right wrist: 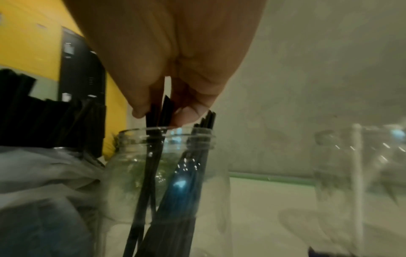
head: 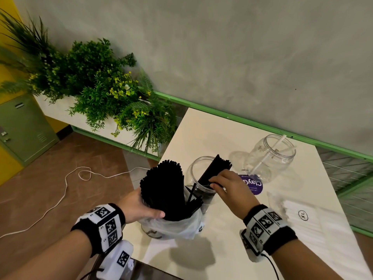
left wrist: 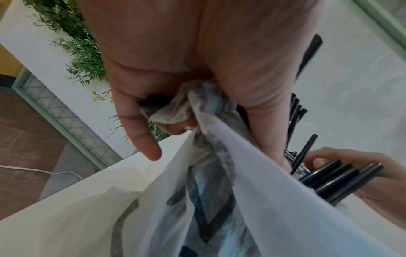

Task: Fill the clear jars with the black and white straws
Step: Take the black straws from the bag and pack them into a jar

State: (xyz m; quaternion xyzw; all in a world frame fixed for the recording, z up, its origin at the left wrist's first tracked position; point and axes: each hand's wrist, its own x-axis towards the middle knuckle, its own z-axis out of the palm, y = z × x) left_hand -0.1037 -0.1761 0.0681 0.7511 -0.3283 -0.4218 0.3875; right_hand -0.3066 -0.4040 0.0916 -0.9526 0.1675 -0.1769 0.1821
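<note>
My left hand [head: 141, 207] grips the plastic bag [head: 177, 227] at the surface's left edge, propping the black straws [head: 163, 188] upright for easy picking. My right hand [head: 228, 186] pinches a few into the near jar [head: 198, 168]. Toward the far edge, the second jar [head: 270, 156] holds white straws [head: 266, 156].
</note>
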